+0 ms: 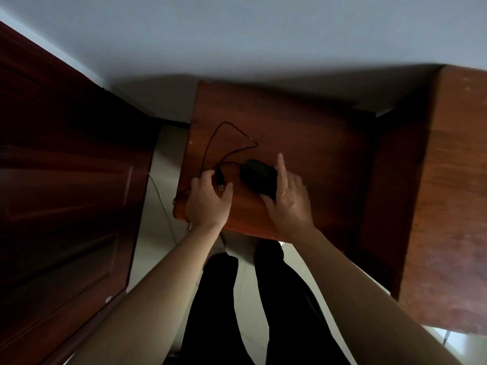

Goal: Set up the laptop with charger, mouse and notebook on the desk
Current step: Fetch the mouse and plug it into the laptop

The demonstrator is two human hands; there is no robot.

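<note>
A black wired mouse (pixel 257 175) lies on the small reddish wooden desk (pixel 311 133), near its front edge. Its thin black cable (pixel 224 133) loops across the desk's left part and ends in a USB plug (pixel 220 184). My left hand (pixel 208 204) curls round that plug end, with the plug between thumb and fingers. My right hand (pixel 290 201) holds the mouse from the right, index finger straight along its side and thumb at its near end. No laptop, charger or notebook is in view.
A dark wooden door (pixel 66 180) stands close on the left. A taller wooden cabinet (pixel 448 180) adjoins the desk on the right. A thin white cable (pixel 163 206) runs down the floor gap beside the desk. My legs (pixel 237 299) stand below its front edge.
</note>
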